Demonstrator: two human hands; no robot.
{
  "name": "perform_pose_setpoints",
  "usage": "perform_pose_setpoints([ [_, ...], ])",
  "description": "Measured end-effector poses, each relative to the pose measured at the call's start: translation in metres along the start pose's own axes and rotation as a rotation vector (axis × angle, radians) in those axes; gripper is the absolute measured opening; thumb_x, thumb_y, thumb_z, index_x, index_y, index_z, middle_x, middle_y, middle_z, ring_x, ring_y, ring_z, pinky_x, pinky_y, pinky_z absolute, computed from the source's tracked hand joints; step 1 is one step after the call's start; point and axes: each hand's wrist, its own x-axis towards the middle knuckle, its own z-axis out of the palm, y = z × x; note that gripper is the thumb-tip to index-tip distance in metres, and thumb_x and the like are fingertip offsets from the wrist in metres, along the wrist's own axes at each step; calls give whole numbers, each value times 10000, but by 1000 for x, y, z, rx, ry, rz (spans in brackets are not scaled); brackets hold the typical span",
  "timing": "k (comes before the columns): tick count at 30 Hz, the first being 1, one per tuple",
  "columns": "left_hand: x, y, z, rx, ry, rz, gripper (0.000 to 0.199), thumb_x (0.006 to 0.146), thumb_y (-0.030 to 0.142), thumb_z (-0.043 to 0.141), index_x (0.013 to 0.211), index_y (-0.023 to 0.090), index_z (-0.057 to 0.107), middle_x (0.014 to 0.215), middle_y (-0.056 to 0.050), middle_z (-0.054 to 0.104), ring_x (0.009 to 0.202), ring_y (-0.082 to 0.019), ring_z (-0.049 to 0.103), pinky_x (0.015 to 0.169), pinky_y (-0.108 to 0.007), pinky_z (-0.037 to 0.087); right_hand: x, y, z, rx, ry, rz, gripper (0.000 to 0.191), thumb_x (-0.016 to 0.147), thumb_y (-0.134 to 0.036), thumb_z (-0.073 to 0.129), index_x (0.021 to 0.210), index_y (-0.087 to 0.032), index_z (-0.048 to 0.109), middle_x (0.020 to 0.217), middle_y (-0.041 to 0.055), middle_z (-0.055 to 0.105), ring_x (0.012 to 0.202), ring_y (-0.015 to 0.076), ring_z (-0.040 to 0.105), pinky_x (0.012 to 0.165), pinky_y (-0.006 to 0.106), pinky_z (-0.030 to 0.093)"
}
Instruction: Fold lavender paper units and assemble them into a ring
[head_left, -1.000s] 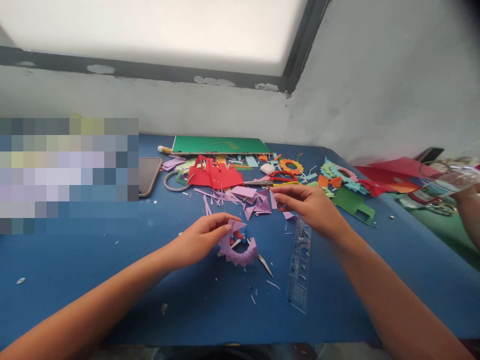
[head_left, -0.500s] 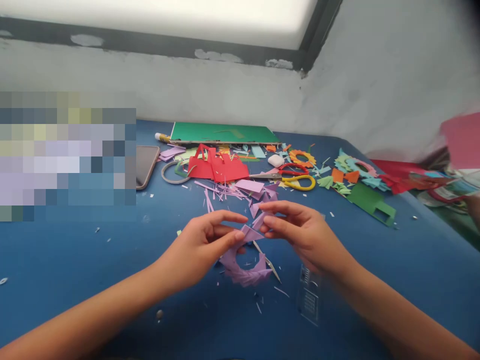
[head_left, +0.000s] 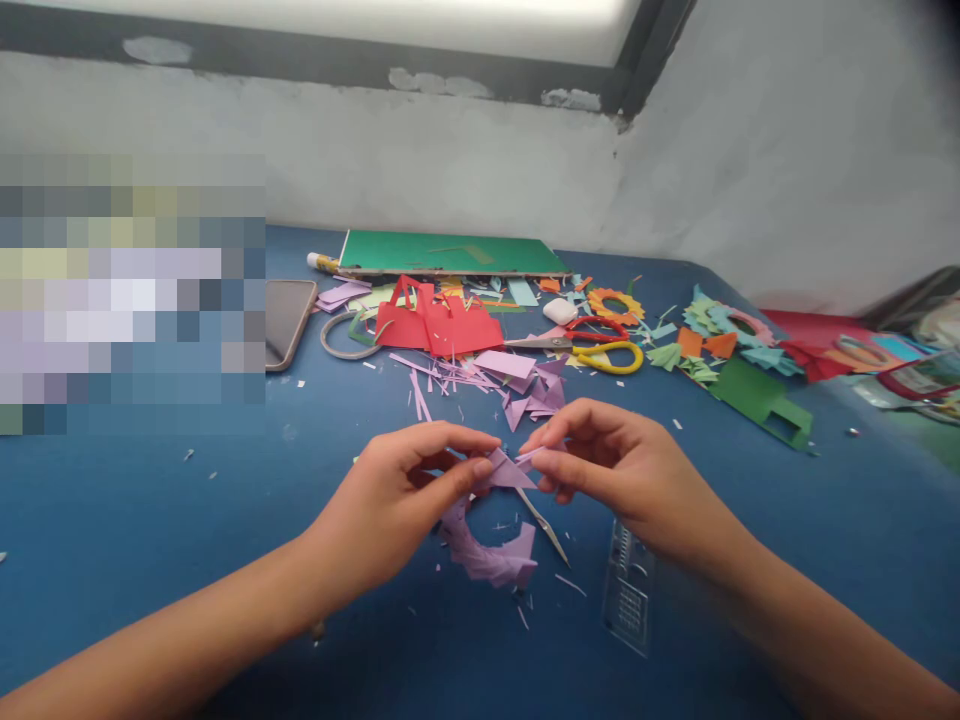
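Note:
A curved chain of folded purple paper (head_left: 491, 562), open on its right side, hangs over the blue table (head_left: 247, 480). My left hand (head_left: 420, 475) is closed on its upper end, thumb and fingers pinching a pointed fold. Between the thumb and fingers of my right hand (head_left: 600, 455) is a small folded purple paper piece (head_left: 531, 458), its tip at the chain's end. Whether the two pieces are joined I cannot tell. Beneath the chain lies a thin pointed metal tool (head_left: 547, 530). More folded purple pieces (head_left: 536, 395) lie just beyond my right hand.
Scissors (head_left: 607, 355) with red and yellow handles lie behind my hands, near red paper (head_left: 442, 325), a white eraser (head_left: 559, 311) and purple strips (head_left: 420, 390). A clear stencil ruler (head_left: 628, 590) lies below my right hand. A phone (head_left: 291, 320) is at left, a green board (head_left: 450, 252) at the back.
My right hand has lowered the small purple piece to the chain's end, and the piece has tilted flatter. The chain's free lower end has swung slightly. The view has shifted a little.

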Motion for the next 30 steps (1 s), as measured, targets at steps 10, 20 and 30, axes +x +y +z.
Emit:
perform_pose_setpoints([
  [10,-1,5,2,117,33,14,90,785,210,624,851,216,684,769,29,686,653,-74,621,535,-103,487,-2,2,8,-48,-41,58,170,716,-301,703,750,-184,584,654,-19,609,567,93,591,531,200,500],
  [20,-8,0,4,464,99,362,237,762,152,633,995,191,612,862,-10,671,732,-111,621,663,-191,514,-6,3,17,32,26,40,188,725,-294,687,706,-182,537,659,-23,584,548,74,566,508,173,495],
  [30,-8,0,5,585,74,646,211,805,90,560,1003,152,595,851,-56,674,715,-107,627,633,-184,520,-8,4,21,-10,44,24,216,693,-316,712,701,-188,538,678,-16,573,556,78,496,482,182,401],
])
